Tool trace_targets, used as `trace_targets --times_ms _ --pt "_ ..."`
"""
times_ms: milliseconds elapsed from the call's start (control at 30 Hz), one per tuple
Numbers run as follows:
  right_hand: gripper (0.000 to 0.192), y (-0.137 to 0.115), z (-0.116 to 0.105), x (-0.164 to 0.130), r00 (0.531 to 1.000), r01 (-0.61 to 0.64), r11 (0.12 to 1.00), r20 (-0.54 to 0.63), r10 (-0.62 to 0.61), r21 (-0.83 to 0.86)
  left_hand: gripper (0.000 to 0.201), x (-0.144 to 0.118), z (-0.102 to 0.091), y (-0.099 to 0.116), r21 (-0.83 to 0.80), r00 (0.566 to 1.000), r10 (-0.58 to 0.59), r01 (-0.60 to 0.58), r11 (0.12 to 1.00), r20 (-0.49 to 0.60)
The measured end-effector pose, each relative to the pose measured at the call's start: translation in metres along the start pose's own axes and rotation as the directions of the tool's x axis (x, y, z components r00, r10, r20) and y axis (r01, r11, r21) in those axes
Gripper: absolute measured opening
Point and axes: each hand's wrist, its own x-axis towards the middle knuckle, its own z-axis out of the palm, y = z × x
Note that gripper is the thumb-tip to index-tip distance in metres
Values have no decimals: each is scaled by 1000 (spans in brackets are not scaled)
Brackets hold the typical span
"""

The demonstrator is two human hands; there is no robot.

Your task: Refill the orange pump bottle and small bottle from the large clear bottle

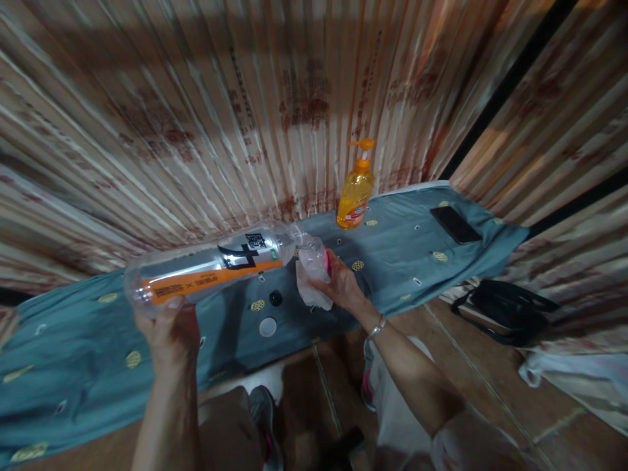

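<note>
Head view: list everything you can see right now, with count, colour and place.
Large bottle: one, clear with orange label, tipped sideways, mouth at the small container.
Small container: one, clear, above the cloth.
Tissue: one, white, under the small container.
Pump bottle: one, orange, by the wall.
Phone: one, black, right end of cloth.
Caps: two, white and black, on cloth.
Cloth: one, teal.
Bag: one, black, on floor.
Left hand: holds large bottle.
Right hand: holds small container.

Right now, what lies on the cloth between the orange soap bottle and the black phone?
In the head view, only bare blue-grey cloth with small printed motifs lies between the soap bottle and the phone; no loose object.
</note>
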Motion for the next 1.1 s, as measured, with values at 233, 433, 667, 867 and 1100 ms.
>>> trace_targets --times_ms 233,433,667,867,1100 --pt "80 2 2 0 1000 19 1000 -11 -19 -11 64 0 -1 -1 12 1000 17 -17 1000 1" --pt "79 1 1 0 1000 8 1000 -9 -8 -5 63 0 -1 -1 17 1000 9 -9 1000 5" --pt "80 -4 -2 1 1000 -10 1000 11 10 2 57 -1 -1 1 17 1000 5 -5 1000 -9" --pt "79 -4 -3 1 999 -28 999 25 28 23 55 -1 -1 1 -2 1000 4 -4 1000 4" --pt "78 -2 -1 1 999 -30 999 26 29 33 49 2 -6 -4 -10 1000 13 -13 1000 -9"
